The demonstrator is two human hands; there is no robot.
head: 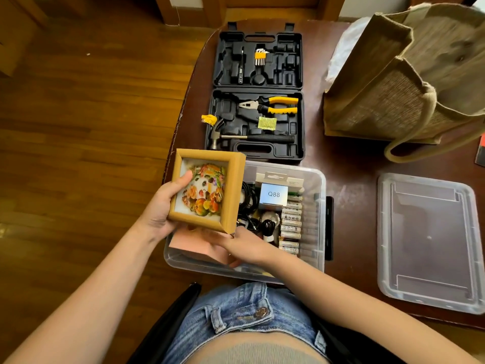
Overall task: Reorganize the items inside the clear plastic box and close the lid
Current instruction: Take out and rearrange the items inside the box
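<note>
Hands meet over the clear plastic box point(319, 222), which we find at the table's point(349, 164) near edge, open. We see the left hand point(162, 208) grasping a wooden picture frame point(207, 190), thumb on its glass, tilted above the box's left side. The right hand point(244, 246) reaches into the box, fingers holding a pink pad point(194, 245) under the frame. Batteries point(290, 224), cables point(249, 200) and a small Q88 carton point(273, 194) fill the box's right half. Its lid point(427, 240) lies flat toward the table's right edge. An open tool case point(258, 90) sits just behind the box.
</note>
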